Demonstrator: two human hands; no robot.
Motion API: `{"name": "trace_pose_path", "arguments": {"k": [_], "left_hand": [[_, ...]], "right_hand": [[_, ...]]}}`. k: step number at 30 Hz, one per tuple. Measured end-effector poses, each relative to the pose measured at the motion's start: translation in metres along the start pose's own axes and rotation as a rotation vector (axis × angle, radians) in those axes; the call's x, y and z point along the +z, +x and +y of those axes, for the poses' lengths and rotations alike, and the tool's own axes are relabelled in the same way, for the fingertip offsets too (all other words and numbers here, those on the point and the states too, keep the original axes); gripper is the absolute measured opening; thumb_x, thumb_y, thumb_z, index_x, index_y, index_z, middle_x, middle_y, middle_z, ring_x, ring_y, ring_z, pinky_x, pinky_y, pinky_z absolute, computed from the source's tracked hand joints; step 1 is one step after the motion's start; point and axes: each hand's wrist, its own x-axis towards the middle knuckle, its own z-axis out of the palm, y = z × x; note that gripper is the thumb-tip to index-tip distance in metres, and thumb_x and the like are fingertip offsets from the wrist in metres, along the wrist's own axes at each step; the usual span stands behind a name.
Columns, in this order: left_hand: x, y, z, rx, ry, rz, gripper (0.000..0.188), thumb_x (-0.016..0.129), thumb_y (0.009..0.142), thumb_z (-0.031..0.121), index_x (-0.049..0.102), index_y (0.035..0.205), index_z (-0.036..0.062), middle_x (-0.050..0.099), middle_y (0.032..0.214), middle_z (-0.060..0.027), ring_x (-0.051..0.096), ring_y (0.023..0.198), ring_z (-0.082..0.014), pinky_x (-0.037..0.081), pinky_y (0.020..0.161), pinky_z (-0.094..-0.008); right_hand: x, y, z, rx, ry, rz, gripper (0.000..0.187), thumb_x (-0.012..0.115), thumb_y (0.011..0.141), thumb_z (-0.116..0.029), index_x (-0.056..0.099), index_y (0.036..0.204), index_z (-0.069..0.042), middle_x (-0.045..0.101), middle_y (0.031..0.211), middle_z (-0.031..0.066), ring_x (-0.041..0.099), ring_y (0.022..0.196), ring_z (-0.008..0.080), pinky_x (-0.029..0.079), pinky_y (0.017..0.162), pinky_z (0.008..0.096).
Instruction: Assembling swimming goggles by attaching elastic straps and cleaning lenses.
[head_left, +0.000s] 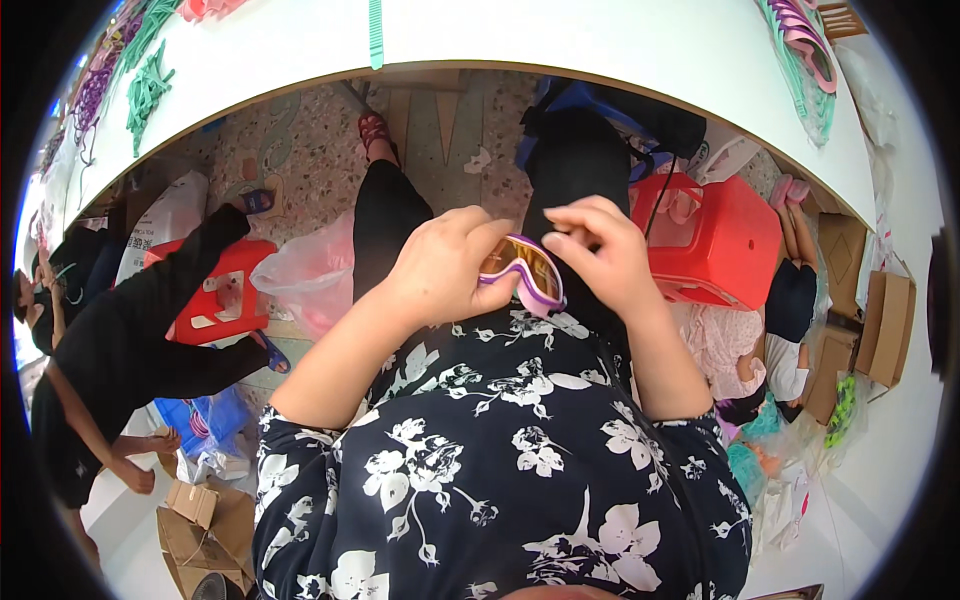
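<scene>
Above my lap I hold a pair of goggles with an amber lens and a purple and pale pink frame. My left hand grips their left end, thumb below and fingers behind. At their upper right corner is my right hand, its fingers curled and its thumb tip close to the purple rim. Whatever lies between those right fingertips is too small to make out.
A white table curves ahead, with a green strap, green straps at left and purple and pink straps. Red stools stand on both sides. At left are a pink plastic bag and another person; cardboard boxes sit right.
</scene>
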Motion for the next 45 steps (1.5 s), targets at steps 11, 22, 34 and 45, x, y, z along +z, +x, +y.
{"name": "trace_pose_path", "arguments": {"k": [11,22,34,45], "left_hand": [[0.026,-0.01,0.001,-0.076,-0.017,0.22,0.033,0.075,0.069,0.026,0.068,0.089,0.0009,0.062,0.078,-0.0109,0.064,0.075,-0.0301,0.053,0.068,-0.0399],[0.023,-0.035,0.004,-0.158,-0.088,0.43,0.038,0.074,0.063,0.04,0.068,0.077,0.0047,0.062,0.079,-0.0124,0.063,0.08,-0.032,0.052,0.071,-0.0432],[0.009,-0.076,-0.022,-0.341,-0.123,0.609,0.035,0.072,0.062,0.035,0.068,0.076,0.0027,0.063,0.08,-0.012,0.063,0.083,-0.0307,0.053,0.074,-0.041],[-0.012,-0.115,-0.036,-0.563,-0.097,0.692,0.044,0.072,0.068,0.047,0.073,0.081,0.0051,0.067,0.08,-0.0118,0.066,0.082,-0.031,0.054,0.077,-0.0402]], "right_hand": [[0.02,-0.032,0.001,-0.5,-0.282,0.094,0.028,0.082,0.073,-0.01,0.071,0.097,0.0,0.062,0.084,0.0083,0.059,0.07,0.0254,0.048,0.063,0.0353],[0.021,-0.005,-0.017,-0.219,-0.221,-0.228,0.055,0.078,0.072,-0.019,0.061,0.121,0.002,0.057,0.105,0.013,0.06,0.097,0.0262,0.049,0.085,0.0328],[0.077,0.056,-0.014,-0.229,-0.081,-0.558,0.055,0.07,0.082,-0.039,0.059,0.113,0.005,0.054,0.098,0.0089,0.055,0.089,0.02,0.044,0.079,0.0314],[0.12,0.079,-0.018,0.068,0.109,-0.654,0.053,0.071,0.085,-0.038,0.059,0.114,0.005,0.059,0.102,0.0062,0.056,0.092,0.0153,0.043,0.086,0.0283]]}}
